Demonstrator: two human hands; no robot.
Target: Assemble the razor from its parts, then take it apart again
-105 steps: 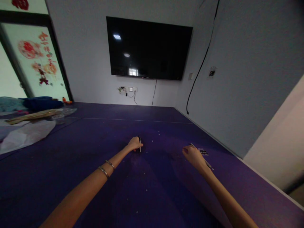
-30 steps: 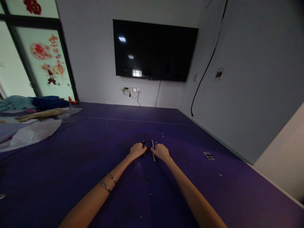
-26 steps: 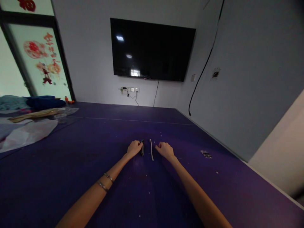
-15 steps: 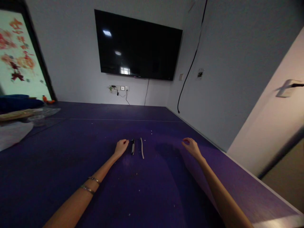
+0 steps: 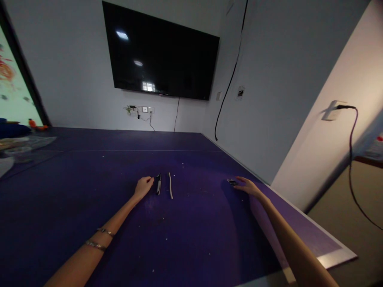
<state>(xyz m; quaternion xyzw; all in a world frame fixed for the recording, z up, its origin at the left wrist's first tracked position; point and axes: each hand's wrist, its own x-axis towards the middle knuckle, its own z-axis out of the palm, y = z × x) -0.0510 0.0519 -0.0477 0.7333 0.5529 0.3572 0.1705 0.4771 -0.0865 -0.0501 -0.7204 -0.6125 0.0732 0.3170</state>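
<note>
At the right, my right hand (image 5: 247, 186) is low over the purple surface, its thumb and fingers about the near end of a small flat dark object (image 5: 231, 181) with pale marks. How firm that hold is, I cannot see. My left hand (image 5: 144, 188) rests closed, its curled fingertips at the upper end of a slim black-and-silver tool (image 5: 158, 185). What those fingers hold, if anything, is hidden. A thin, slightly bent whitish strip (image 5: 170, 185) lies just right of the tool, apart from both hands.
The wide purple surface (image 5: 185, 223) carries scattered white specks and ends at a pale right edge. Plastic bags (image 5: 22, 153) and dark blue cloth (image 5: 13, 130) lie at the far left. A black cable (image 5: 229, 85) hangs by the wall, right of a television (image 5: 161, 52).
My right hand has moved right and down toward the surface, and the small dark object now shows at its fingers. The view has turned rightward; the left hand keeps its place beside the tool.
</note>
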